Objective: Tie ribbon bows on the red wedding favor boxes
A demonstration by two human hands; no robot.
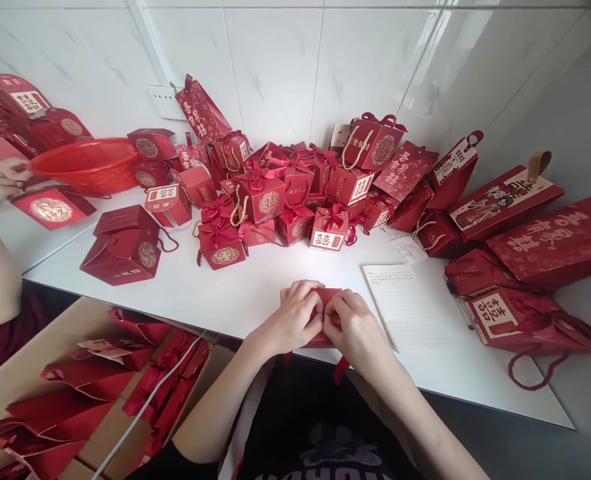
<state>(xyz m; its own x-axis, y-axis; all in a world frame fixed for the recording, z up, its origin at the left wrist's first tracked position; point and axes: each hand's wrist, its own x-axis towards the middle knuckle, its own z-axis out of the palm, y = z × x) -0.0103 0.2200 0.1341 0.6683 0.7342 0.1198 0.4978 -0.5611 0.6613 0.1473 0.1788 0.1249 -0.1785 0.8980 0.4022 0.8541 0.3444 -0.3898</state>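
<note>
**White table crowded with red gift boxes**

The white table runs along a tiled wall. Right under the fingers, at the near edge, rests a red folded box. Just right of the fingers lies an open lined notebook, with a small paper slip beyond it. Straight beyond the fingers sits a heap of ribboned red gift boxes. Well to their left stand two dark red boxes and, farther back, a red plastic basin. Well to the right of the fingers lie long flat red boxes and a red bag with a cord handle.
</note>
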